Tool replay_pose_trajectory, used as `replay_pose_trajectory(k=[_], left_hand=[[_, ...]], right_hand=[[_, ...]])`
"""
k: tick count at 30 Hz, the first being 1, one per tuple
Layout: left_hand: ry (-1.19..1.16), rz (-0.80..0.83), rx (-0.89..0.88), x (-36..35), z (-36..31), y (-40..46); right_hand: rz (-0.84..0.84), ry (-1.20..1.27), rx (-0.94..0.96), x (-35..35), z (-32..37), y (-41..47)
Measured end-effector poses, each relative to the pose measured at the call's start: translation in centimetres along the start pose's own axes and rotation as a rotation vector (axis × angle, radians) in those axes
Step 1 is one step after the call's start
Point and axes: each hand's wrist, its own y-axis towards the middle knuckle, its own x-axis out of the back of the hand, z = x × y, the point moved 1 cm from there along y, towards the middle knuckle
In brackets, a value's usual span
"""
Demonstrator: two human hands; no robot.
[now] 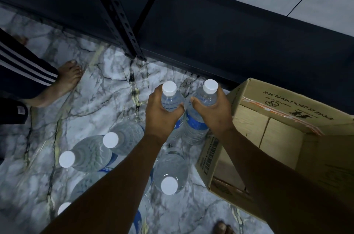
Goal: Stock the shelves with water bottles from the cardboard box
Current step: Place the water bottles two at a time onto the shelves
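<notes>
Clear plastic water bottles fill both hands: the left hand (160,117) grips one bottle (171,99) by its shoulder, the right hand (212,113) grips another (201,117) beside it, above the marble floor (92,84), next to the cardboard box (268,128).

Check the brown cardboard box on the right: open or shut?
Open. The brown cardboard box has its top flaps folded outward, and its bare inner walls show; no bottles are visible inside.
</notes>
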Motion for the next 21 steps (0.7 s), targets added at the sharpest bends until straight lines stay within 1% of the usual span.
replay_pose_trajectory(k=[3, 6, 11, 13, 21], left_hand=[[0.046, 0.012, -0.045, 0.0, -0.4, -0.2], [0.056, 0.048, -0.043, 0.2, -0.9, -0.3], [0.067, 0.03, -0.054, 0.5, -1.4, -0.8], [0.066, 0.024, -0.066, 0.7, -1.8, -1.1], [-0.022, 0.024, -0.092, 1.9, -6.3, -2.2]], right_hand=[[-0.019, -0.004, -0.01, -0.1, -0.2, -0.3], [-0.052, 0.0, 0.005, -0.1, -0.1, -0.5], [-0.024, -0.046, 0.071, 0.1, 1.1, -1.1], [-0.022, -0.021, 0.083, 0.6, 1.9, -1.3], [-0.042, -0.001, 0.142, 2.6, 6.1, -2.1]])
